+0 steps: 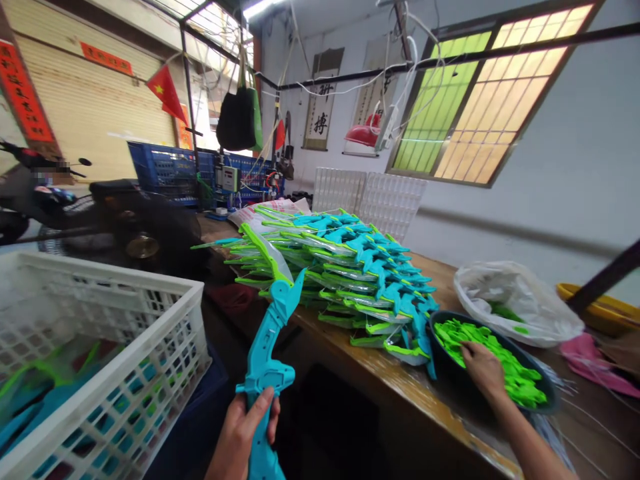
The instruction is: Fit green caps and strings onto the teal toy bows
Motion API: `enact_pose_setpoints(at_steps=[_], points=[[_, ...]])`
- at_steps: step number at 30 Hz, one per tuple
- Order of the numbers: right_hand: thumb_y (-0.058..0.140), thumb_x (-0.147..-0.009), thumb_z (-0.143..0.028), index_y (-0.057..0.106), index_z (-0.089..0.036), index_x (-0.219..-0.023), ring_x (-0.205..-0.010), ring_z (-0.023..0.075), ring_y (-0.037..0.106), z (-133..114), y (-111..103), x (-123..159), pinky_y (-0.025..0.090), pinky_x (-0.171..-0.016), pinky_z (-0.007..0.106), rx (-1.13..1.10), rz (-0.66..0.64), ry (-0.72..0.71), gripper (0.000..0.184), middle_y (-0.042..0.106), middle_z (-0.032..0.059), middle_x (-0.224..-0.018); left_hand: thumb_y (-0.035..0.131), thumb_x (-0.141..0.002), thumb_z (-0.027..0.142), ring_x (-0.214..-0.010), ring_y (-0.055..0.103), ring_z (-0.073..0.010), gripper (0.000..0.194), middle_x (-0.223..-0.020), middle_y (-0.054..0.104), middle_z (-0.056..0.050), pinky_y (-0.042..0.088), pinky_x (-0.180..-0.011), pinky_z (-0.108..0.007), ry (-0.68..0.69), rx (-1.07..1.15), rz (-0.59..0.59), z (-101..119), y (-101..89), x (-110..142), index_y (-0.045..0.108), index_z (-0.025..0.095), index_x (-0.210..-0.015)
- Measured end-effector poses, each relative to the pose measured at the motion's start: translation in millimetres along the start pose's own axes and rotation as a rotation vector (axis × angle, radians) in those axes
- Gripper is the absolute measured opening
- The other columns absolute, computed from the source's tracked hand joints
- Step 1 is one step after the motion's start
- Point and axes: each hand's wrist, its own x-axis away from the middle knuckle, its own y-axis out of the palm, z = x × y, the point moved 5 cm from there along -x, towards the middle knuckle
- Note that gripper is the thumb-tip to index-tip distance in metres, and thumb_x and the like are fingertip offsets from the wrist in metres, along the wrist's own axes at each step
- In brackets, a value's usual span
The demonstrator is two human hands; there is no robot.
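My left hand (250,427) is wrapped round the grip of a turquoise plastic toy bow (265,340). The bow stands up before me, and its upper limb (265,250) is clear plastic with a lime-green edge. To the right, my right hand (483,368) reaches into a dark basin (549,393) filled with small lime-green plastic parts (523,380). Its fingers are bent together among the parts, with the tips partly hidden. Between the hands, many similar turquoise and green toy bows (345,267) lie stacked on the wooden table (395,387).
At left stands a white plastic crate (185,300) holding more turquoise and green pieces. A white plastic bag (520,293) sits behind the basin, with a yellow basin (600,310) beyond it. Pink cloth (595,360) lies at the right. A red lamp (364,133) hangs overhead.
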Motion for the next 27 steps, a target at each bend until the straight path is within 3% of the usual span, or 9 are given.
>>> enact_pose_setpoints(at_steps=[4,9,14,17,21,24,27], points=[[0.059,-0.094,-0.061,0.066,-0.016,-0.087,-0.076,0.0185,0.065,-30.8,-10.7,19.3,0.054,-0.078,0.037,-0.300,0.071,0.130,0.045,0.068,0.0050,-0.082,0.081,-0.073,0.063,-0.048,0.050,-0.0118,0.049,-0.055,0.063,-0.001,0.041,-0.048,-0.021,-0.003,0.024,0.051,-1.6,-3.3,-1.4,0.072,0.016,-0.079],[0.062,-0.085,-0.074,0.071,-0.012,-0.101,-0.059,0.0161,0.059,-123.1,7.7,73.5,0.052,-0.059,0.031,-0.728,-0.116,0.078,0.064,0.065,0.0026,-0.068,0.080,-0.078,0.058,-0.051,0.053,-0.0116,0.043,-0.060,0.064,0.000,0.043,-0.050,-0.020,0.018,0.007,-0.069,2.8,4.4,-8.7,0.069,0.016,-0.079],[0.068,-0.093,-0.056,0.075,-0.014,-0.103,-0.055,0.0141,0.058,-228.2,8.6,141.0,0.052,-0.055,0.027,-0.995,-0.341,-0.078,0.045,0.066,0.0017,-0.064,0.077,-0.084,0.053,-0.050,0.053,-0.0099,0.039,-0.067,0.066,0.000,0.043,-0.050,-0.021,0.024,0.038,-0.165,14.9,23.1,-5.2,0.066,0.016,-0.080],[0.067,-0.097,-0.042,0.075,-0.016,-0.103,-0.057,0.0143,0.062,-271.1,-3.8,170.3,0.054,-0.054,0.026,-1.066,-0.367,-0.212,0.028,0.070,0.0020,-0.069,0.077,-0.083,0.051,-0.050,0.053,-0.0090,0.038,-0.072,0.067,0.000,0.043,-0.049,-0.022,-0.006,0.086,-0.197,16.9,33.0,-4.5,0.063,0.016,-0.082],[0.066,-0.098,-0.023,0.075,-0.022,-0.102,-0.080,0.0186,0.073,-304.3,-23.3,194.8,0.060,-0.068,0.029,-1.067,-0.232,-0.454,0.010,0.076,0.0052,-0.092,0.080,-0.081,0.051,-0.050,0.055,-0.0090,0.040,-0.073,0.067,0.000,0.044,-0.048,-0.021,-0.108,0.137,-0.217,8.1,38.0,-6.6,0.061,0.017,-0.090],[0.061,-0.098,-0.011,0.074,-0.025,-0.110,-0.091,0.0198,0.074,-316.4,-29.4,204.6,0.062,-0.078,0.033,-1.000,-0.110,-0.653,0.023,0.077,0.0061,-0.102,0.083,-0.078,0.050,-0.052,0.057,-0.0098,0.045,-0.073,0.068,0.000,0.046,-0.050,-0.021,-0.190,0.188,-0.259,1.2,40.0,-5.1,0.060,0.017,-0.096],[0.060,-0.097,-0.007,0.073,-0.024,-0.117,-0.094,0.0215,0.074,-320.2,-27.8,209.9,0.062,-0.081,0.037,-0.909,-0.042,-0.849,0.029,0.077,0.0084,-0.108,0.082,-0.077,0.054,-0.049,0.056,-0.0095,0.047,-0.071,0.067,-0.001,0.043,-0.047,-0.021,-0.161,0.188,-0.335,2.9,43.6,-1.7,0.060,0.015,-0.095]])
